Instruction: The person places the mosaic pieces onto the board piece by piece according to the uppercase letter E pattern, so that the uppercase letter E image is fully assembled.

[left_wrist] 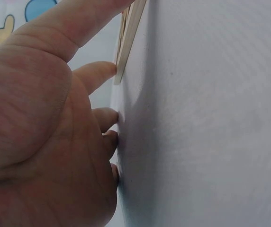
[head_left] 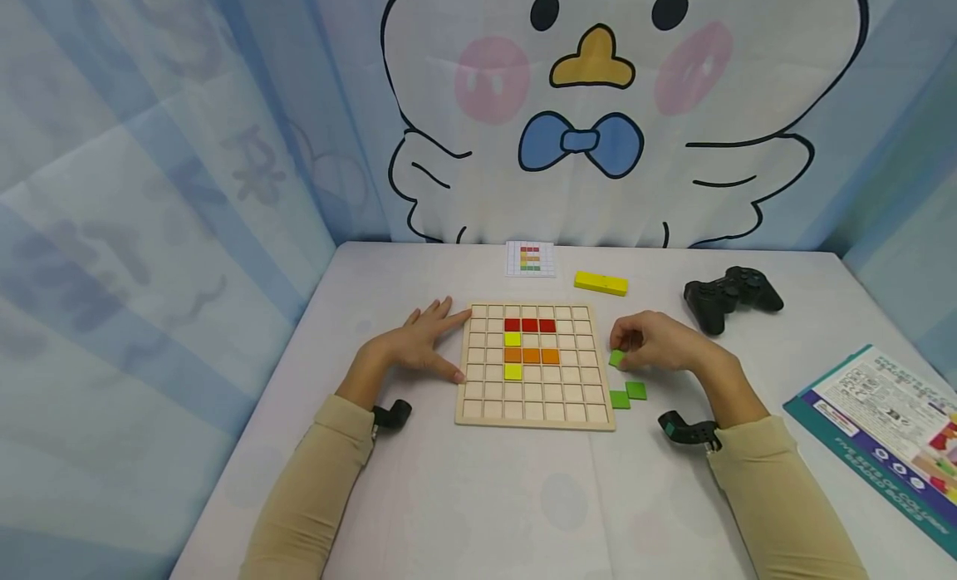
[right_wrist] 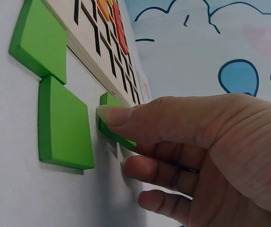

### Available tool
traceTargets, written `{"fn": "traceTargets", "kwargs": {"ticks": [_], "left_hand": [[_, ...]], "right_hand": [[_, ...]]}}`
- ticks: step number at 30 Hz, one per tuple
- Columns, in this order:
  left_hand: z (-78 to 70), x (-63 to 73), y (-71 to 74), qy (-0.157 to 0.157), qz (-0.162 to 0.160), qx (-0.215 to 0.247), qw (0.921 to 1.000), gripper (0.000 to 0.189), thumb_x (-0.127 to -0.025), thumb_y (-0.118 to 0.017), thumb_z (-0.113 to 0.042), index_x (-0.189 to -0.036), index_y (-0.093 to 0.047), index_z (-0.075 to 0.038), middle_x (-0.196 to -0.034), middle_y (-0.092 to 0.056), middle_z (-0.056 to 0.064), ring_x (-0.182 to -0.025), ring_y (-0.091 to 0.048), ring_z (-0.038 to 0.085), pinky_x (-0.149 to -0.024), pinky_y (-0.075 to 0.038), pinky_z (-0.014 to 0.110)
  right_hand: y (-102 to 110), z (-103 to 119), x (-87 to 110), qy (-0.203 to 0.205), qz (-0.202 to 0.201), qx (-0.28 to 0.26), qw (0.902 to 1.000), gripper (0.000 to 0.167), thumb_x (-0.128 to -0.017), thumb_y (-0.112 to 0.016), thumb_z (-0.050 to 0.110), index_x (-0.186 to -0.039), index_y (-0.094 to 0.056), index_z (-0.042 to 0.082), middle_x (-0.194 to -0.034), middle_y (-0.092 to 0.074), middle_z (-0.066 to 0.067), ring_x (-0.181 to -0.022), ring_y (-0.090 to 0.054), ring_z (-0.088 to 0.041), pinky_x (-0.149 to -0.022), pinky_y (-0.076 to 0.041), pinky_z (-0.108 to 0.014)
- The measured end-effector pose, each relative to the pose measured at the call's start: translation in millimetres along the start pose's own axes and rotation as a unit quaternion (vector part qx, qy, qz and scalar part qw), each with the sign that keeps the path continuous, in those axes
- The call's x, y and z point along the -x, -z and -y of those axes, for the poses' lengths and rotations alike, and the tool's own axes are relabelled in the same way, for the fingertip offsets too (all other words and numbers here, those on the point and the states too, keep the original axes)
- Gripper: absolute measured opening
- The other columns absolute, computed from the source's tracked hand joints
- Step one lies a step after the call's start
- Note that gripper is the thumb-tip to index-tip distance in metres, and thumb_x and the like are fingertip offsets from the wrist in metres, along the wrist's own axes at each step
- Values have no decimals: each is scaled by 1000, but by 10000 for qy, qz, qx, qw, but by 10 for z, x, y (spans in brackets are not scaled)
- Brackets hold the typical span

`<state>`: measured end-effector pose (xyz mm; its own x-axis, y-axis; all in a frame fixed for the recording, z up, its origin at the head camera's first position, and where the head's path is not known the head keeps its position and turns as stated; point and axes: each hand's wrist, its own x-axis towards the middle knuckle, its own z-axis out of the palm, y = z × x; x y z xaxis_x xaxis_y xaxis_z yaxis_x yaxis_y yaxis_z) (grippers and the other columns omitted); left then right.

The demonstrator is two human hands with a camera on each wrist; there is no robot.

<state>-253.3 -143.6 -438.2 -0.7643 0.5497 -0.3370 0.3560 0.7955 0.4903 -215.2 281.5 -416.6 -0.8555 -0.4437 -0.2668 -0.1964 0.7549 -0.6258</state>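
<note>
A wooden grid board (head_left: 486, 410) lies on the white table. Its cells hold a row of red tiles (head_left: 529, 325), a row of orange tiles (head_left: 532, 356), and single yellow tiles (head_left: 512, 339) below each row. With fingers spread, my left hand (head_left: 411, 341) touches the board's left edge with thumb and index finger. Right of the board, my right hand (head_left: 665, 341) pinches a green tile (right_wrist: 111, 100) between thumb and index finger; the thumb covers part of it. Two more green tiles, one nearer the board (right_wrist: 40, 42) and one beside it (right_wrist: 64, 125), lie corner to corner on the table.
Behind the board lie a small card with a coloured grid pattern (head_left: 530, 259) and a yellow bar (head_left: 601, 283). A black game controller (head_left: 733, 297) is at the back right. A printed box or booklet (head_left: 882, 439) lies at the right edge. A patterned curtain (head_left: 583, 206) hangs behind the table.
</note>
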Motion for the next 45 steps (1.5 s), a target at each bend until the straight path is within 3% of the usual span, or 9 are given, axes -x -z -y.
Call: {"fn": "traceTargets", "kwargs": {"ticks": [6,10,19,23,26,33,41,45], "left_hand": [[8,-3,-12,-54,14,8,10000,119,-76,-85,-63,-168,-16,-31,-176,10,13,-163,14,31,-130,10,55],[3,4,-13,-55,25,32,10000,119,-76,-85,-62,-168,-17,-30,-176,10,13,-163,14,31,-130,10,55],[22,-15,-30,-81,-41,45,9999,118,-76,-85,-63,-168,-18,-32,-176,9,12,-163,13,30,-130,10,55],[29,-21,-33,-69,-29,31,10000,119,-75,-85,-64,-168,-17,-33,-176,9,11,-163,13,30,-130,10,54],[23,-17,-28,-52,-23,47,10000,119,-75,-85,-64,-168,-17,-33,-176,9,11,-163,14,29,-130,10,54],[8,-14,-14,-47,-19,36,10000,120,-75,-86,-63,-168,-17,-32,-176,9,11,-163,14,29,-130,10,54],[0,-3,-6,21,1,42,10000,120,-75,-86,-63,-168,-17,-33,-176,10,10,-163,14,28,-130,11,52],[9,-7,-7,20,-3,42,10000,120,-75,-86,-63,-168,-17,-33,-176,10,11,-163,15,28,-130,11,53]], "right_hand": [[-6,-10,-2,120,-258,-98,9995,17,-87,-79,3,-97,-66,9,-87,-62,-5,-82,-56,-21,-70,-48,-29],[-23,10,-9,318,-631,-252,9972,13,-92,-74,5,-104,-70,8,-87,-65,-5,-80,-58,-21,-67,-49,-27],[-125,182,-95,847,-1552,-671,9820,19,-95,-76,11,-113,-75,8,-95,-72,-9,-79,-67,-20,-71,-53,-23],[-182,260,-121,880,-1399,-1109,9800,26,-94,-77,9,-120,-74,6,-108,-73,-13,-87,-73,-22,-77,-56,-19],[-231,322,-145,879,-1242,-1210,9809,28,-93,-78,11,-121,-74,6,-109,-72,-13,-87,-74,-23,-77,-57,-19],[-340,504,-163,1430,-1248,-686,9794,24,-88,-84,13,-112,-79,9,-90,-72,-1,-79,-62,-20,-70,-53,-22],[-452,674,-216,1908,-1191,-304,9739,24,-84,-88,17,-106,-80,10,-84,-70,5,-73,-57,-14,-64,-48,-22],[-512,750,-243,1949,-1072,-302,9745,22,-84,-88,15,-104,-80,11,-82,-68,7,-73,-58,-12,-65,-50,-23]]}}
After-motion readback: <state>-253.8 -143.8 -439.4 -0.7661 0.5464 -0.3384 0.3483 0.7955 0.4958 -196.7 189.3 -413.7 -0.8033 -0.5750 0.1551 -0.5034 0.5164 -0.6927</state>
